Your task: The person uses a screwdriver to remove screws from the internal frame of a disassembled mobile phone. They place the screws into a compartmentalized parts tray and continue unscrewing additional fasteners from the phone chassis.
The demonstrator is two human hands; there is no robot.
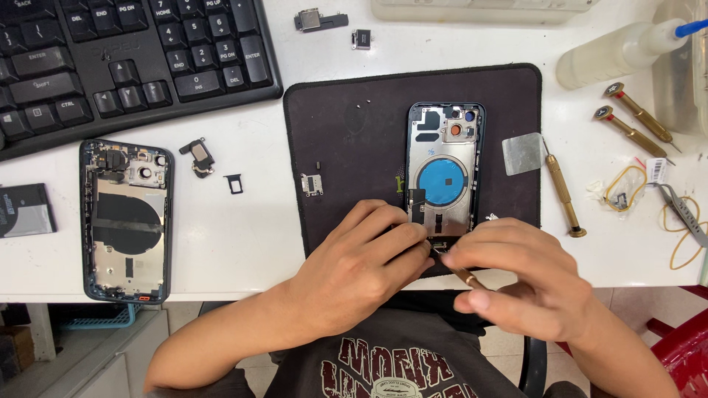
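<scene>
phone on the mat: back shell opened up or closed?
Opened up. The phone shell on the dark mat shows bare metal plate, a blue ring and camera holes; left hand steadies its bottom end, right hand works a screwdriver there.

Bottom end of phone housing (445, 166) covered by left hand (361, 265) and right hand (527, 276). Screwdriver (466, 277) tip hidden between fingers. Keyboard (133, 59) cut off at top and left edges. Tweezers (686, 214) cut off at right edge. Loose screws on mat (346, 147) too small to identify.

Bright even overhead light, soft shadows, sharp focus, slight edge distortion
</scene>
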